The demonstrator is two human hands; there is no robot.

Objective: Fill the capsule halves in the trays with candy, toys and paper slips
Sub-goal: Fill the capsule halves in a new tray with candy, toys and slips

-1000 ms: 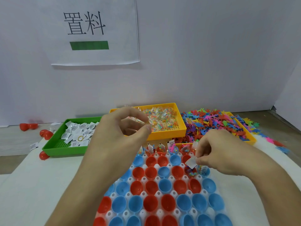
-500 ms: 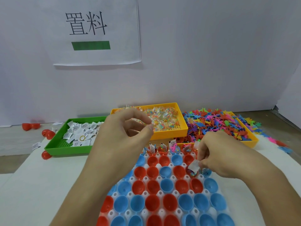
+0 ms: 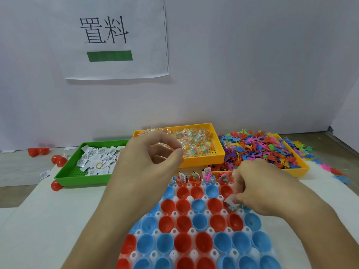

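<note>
From the head camera, the right hand pinched a paper slip over a red capsule half already holding candy, in the white tray of red and blue halves. The left hand hovered above the tray, fingers curled round a clear candy packet. Behind sat a green bin of slips, a yellow bin of candy and a pile of toys.

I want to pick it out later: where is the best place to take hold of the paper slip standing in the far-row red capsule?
Pinch the free upper end of the paper slip, coming from straight above. It stands upright out of the red capsule half, so only its top edge is clear; neighbouring cups likely block a sideways approach.
</note>
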